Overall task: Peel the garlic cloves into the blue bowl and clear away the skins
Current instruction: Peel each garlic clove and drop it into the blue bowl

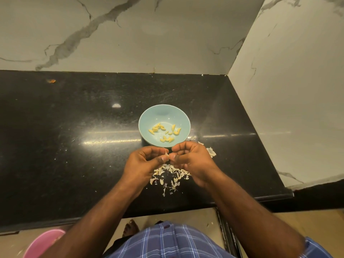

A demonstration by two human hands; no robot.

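While the black counter [74,146] lies mostly bare on the left, with only an orange speck [51,81] near the wall and the rim of a pink tub [44,243] showing below its front edge, the work sits right of the middle. The left hand [143,162] is curled, its thumb and fingertips pinching a small garlic clove [167,154] with papery skin lifting off it. The right hand [189,161] meets it from the other side, fingers bent inward and thumb pressed close against the same clove — it appears to be picking at the skin, though exactly which finger has hold of it is hard to tell. Just beyond both hands stands the blue bowl [149,116], holding a scatter of peeled yellow cloves [165,132]. Under and between the wrists lies the heap of skins [169,175], and a few larger skin pieces [211,151] rest to the right of the right hand, beside the bowl.

The peeling looks well along, but none of the clearing is done. The hands work near the bowl's near rim, so a flake torn loose could drift in among the peeled cloves. The skins are light and lie close to the counter's front edge — a careless sweep of a forearm would push them onto the floor. A slippery clove squeezed too hard could also shoot past the bowl
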